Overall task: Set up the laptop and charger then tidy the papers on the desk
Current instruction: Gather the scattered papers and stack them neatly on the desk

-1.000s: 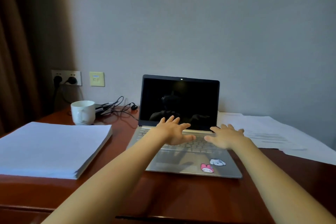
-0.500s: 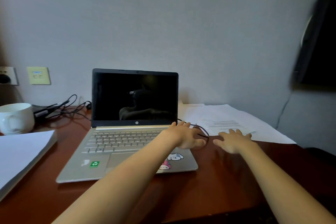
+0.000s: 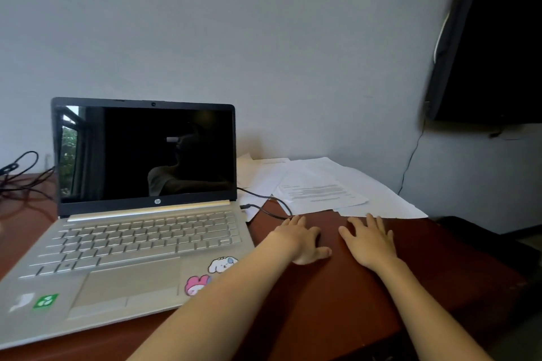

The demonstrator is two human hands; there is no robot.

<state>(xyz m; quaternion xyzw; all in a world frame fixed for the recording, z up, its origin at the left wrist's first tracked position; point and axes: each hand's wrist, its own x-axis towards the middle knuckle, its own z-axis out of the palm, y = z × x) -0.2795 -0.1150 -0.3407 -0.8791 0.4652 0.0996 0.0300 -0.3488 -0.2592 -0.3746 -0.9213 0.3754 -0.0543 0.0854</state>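
Note:
An open silver laptop [image 3: 140,246] with a dark screen stands on the red-brown desk [image 3: 337,296]. A black charger cable [image 3: 264,208] runs from the laptop's right side and loops across the desk. Loose white papers [image 3: 322,187] lie spread at the back right of the desk. My left hand [image 3: 302,240] hovers palm down to the right of the laptop, fingers straight, its fingertips near the cable loop. My right hand [image 3: 369,240] is beside it with fingers spread, just short of the papers' front edge. Neither hand holds anything.
More black cables [image 3: 20,176] lie tangled at the back left. A dark screen [image 3: 492,38] hangs on the wall at the upper right, with a thin wire [image 3: 410,161] dropping from it. The desk's right edge is close to my right arm.
My view has swung right, so the mug, the paper stack and the sockets have left the frame. Both hands have moved off the keyboard to the bare desk right of the laptop.

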